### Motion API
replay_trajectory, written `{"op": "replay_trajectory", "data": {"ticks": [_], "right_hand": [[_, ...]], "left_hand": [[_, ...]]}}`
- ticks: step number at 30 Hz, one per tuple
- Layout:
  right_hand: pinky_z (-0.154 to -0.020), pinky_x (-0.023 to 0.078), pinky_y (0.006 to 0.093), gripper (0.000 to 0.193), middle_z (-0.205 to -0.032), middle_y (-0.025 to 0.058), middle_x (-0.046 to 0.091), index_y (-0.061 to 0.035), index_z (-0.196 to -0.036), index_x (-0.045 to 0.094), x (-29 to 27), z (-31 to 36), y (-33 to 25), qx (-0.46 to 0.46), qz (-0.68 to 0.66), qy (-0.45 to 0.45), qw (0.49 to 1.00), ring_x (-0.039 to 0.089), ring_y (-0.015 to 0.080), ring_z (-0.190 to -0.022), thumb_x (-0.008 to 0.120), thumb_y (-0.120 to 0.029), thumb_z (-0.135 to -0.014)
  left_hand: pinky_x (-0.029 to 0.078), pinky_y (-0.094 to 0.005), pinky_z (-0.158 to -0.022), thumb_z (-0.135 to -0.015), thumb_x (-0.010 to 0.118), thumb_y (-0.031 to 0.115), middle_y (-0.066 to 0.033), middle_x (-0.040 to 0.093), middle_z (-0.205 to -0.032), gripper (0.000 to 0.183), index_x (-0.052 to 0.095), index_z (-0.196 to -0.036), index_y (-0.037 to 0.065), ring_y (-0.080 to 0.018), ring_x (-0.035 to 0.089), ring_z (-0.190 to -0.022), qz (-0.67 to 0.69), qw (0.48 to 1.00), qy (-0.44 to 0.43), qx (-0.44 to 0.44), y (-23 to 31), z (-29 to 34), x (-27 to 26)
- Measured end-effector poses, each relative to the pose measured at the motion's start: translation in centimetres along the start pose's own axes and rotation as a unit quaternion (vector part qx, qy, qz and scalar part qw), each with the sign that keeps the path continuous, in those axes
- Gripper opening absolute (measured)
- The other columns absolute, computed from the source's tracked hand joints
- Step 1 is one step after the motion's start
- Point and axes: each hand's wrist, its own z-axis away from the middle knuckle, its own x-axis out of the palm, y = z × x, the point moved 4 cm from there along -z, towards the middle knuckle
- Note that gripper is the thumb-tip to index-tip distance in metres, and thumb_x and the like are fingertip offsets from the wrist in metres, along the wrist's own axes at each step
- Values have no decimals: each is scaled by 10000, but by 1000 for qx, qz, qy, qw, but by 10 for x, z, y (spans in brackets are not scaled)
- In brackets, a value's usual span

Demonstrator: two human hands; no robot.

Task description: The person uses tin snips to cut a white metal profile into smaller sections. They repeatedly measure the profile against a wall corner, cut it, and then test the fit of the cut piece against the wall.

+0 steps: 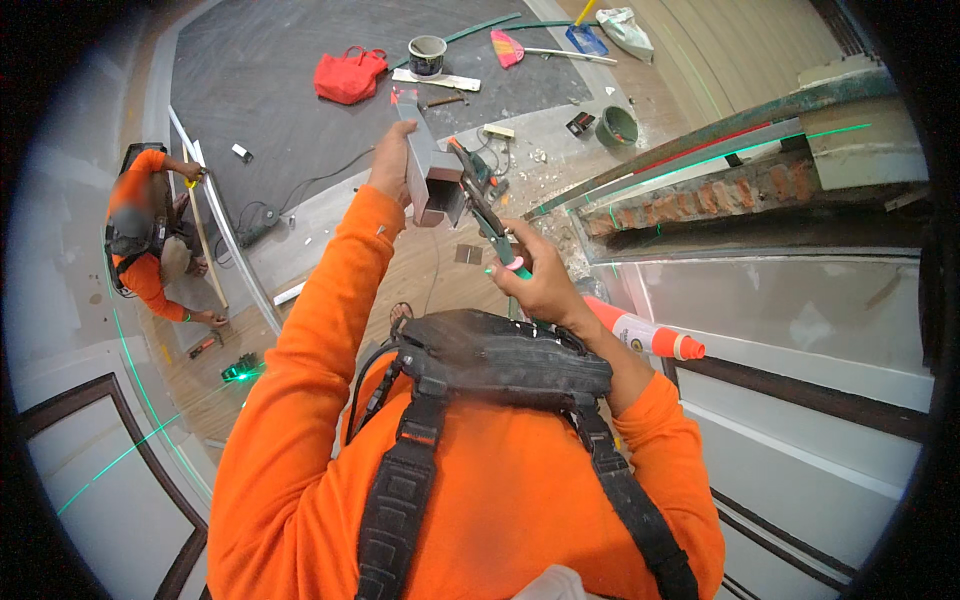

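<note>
My left hand [392, 162] is closed round the side of a grey sheet-metal channel [424, 150], held up in front of my chest with its hollow end toward me. My right hand [545, 282] grips tin snips [497, 228] with green handles. The dark jaws of the snips reach up to the right edge of the channel's near end. From here I cannot tell whether the blades have metal between them.
At the left a co-worker in orange [150, 225] crouches by long metal profiles [235, 245]. A green-beam laser level [240, 370] stands on the floor. A red bag [350, 76], white-rimmed bucket [427, 58], hammer [446, 100] and green bucket [617, 127] lie ahead. An orange cone [652, 336] is at my right.
</note>
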Motion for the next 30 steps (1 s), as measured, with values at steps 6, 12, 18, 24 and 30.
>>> {"op": "replay_trajectory", "data": {"ticks": [6, 12, 18, 24, 30], "right_hand": [[-653, 493, 275, 620, -905, 44, 603, -54, -1402, 446, -2, -3, 2, 19, -52, 10, 998, 578, 108, -752, 701, -155, -846], [-685, 527, 299, 725, -1081, 55, 559, -82, -1484, 356, 7, -2, 15, -8, -174, -52, 983, 581, 139, -908, 696, -202, -855], [-606, 473, 265, 720, -1033, 58, 577, -68, -1493, 341, 7, -4, 19, 43, -171, -32, 984, 566, 104, -799, 690, -140, -867], [-791, 489, 280, 745, -1074, 72, 588, -73, -1512, 334, -6, -4, 13, -5, -154, -17, 988, 578, 114, -920, 699, -116, -864], [-979, 445, 322, 865, -1200, 91, 598, -82, -1553, 294, -30, 6, 10, 20, -60, -84, 994, 563, 178, -1133, 733, -168, -812]], "left_hand": [[523, -404, -661, -912, 606, 359, -96, 628, -853, 382, 563, -1104, 31, -245, 629, -714, -45, 998, -25, -37, 0, -7, -5], [516, -380, -640, -903, 622, 367, -90, 618, -842, 390, 586, -1093, 28, -228, 626, -711, -58, 998, 14, 8, -4, -7, 6], [505, -385, -659, -892, 629, 372, -91, 628, -863, 407, 599, -1106, 27, -215, 623, -739, -59, 998, -16, -15, -9, -13, 6], [496, -369, -665, -892, 622, 377, -90, 656, -897, 370, 630, -1071, 54, -199, 618, -730, -180, 982, -50, -6, -11, -4, 6], [500, -329, -697, -958, 549, 244, -60, 686, -930, 268, 680, -1063, 36, -166, 633, -711, -363, 921, -144, -2, 3, -23, 1]]}}
